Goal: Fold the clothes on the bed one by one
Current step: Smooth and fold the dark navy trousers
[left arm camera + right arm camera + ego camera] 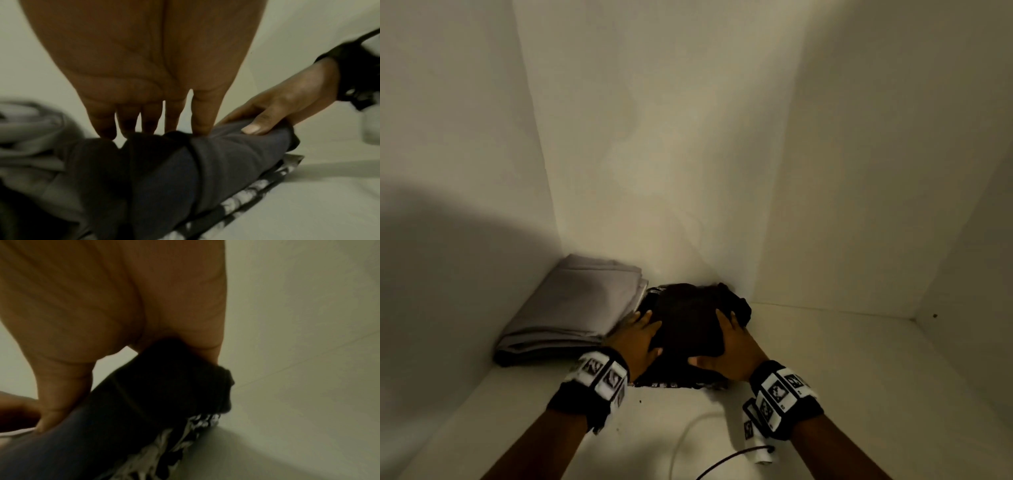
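A folded dark garment [688, 322] lies on top of a black-and-white patterned garment [671, 383] on a white shelf floor [842, 377]. My left hand [640, 339] touches the dark garment's left side with straight fingers [199, 120]. My right hand [722, 342] holds its right side, thumb [252, 128] pressed on the near fold and fingers laid over the top. The wrist views show the dark garment [164, 386] bulging up between both hands, with the patterned garment [164, 443] under it.
A folded grey stack [571, 308] sits against the left wall, touching the dark pile. White walls close in on the left, back and right. A white cable [681, 438] curves across the shelf's front. Bare shelf floor stretches to the right.
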Action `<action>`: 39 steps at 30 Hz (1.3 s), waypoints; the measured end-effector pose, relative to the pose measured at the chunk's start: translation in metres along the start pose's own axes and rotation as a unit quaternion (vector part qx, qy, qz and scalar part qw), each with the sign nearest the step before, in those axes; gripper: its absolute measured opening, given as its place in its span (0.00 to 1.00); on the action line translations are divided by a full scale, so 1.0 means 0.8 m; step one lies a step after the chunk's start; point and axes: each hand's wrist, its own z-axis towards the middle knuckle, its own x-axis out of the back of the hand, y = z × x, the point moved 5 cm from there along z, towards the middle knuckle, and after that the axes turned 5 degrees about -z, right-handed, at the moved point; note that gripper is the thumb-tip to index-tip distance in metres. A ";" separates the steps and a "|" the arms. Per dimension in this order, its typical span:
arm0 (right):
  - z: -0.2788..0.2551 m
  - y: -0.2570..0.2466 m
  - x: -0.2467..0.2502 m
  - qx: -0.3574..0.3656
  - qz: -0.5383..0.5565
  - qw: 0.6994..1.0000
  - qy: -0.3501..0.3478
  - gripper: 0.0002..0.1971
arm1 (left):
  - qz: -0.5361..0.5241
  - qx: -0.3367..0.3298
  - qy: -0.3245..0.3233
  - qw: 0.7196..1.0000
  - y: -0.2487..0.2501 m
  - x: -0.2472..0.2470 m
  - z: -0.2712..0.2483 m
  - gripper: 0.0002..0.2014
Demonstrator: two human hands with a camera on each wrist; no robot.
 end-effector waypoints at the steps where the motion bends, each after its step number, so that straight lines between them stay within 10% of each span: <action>1: -0.009 0.005 0.004 0.009 0.026 1.000 0.014 0.81 | -0.031 -0.015 0.026 0.999 0.010 0.000 -0.018 0.34; 8: -0.176 -0.005 0.040 0.027 0.161 0.974 0.157 0.35 | -0.259 -0.090 0.034 0.961 0.101 -0.063 -0.205 0.43; 11: -0.262 0.002 0.000 -0.057 0.153 0.974 0.156 0.38 | -0.303 -0.146 0.015 0.942 0.146 -0.114 -0.256 0.29; 18: -0.433 0.018 -0.143 -0.160 -0.125 0.949 0.243 0.34 | -0.143 -0.231 0.108 0.956 0.167 -0.188 -0.296 0.37; 26: -0.442 -0.018 -0.154 -0.219 -0.150 0.954 0.142 0.35 | -0.199 -0.149 0.128 0.960 0.157 -0.156 -0.274 0.32; 29: -0.531 -0.023 -0.216 -0.275 0.032 0.944 0.182 0.30 | -0.256 -0.118 0.045 0.958 0.156 -0.146 -0.262 0.30; 32: -0.677 0.014 -0.331 -0.408 0.256 0.837 0.260 0.19 | -0.208 -0.137 0.042 0.968 0.159 -0.150 -0.288 0.32; 38: -1.059 -0.038 -0.634 -0.642 0.580 0.378 0.329 0.08 | -0.255 -0.290 0.019 0.922 0.288 -0.290 -0.503 0.19; 39: -1.075 -0.043 -0.648 -0.643 0.585 0.362 0.336 0.08 | -0.247 -0.324 -0.009 0.913 0.296 -0.312 -0.527 0.19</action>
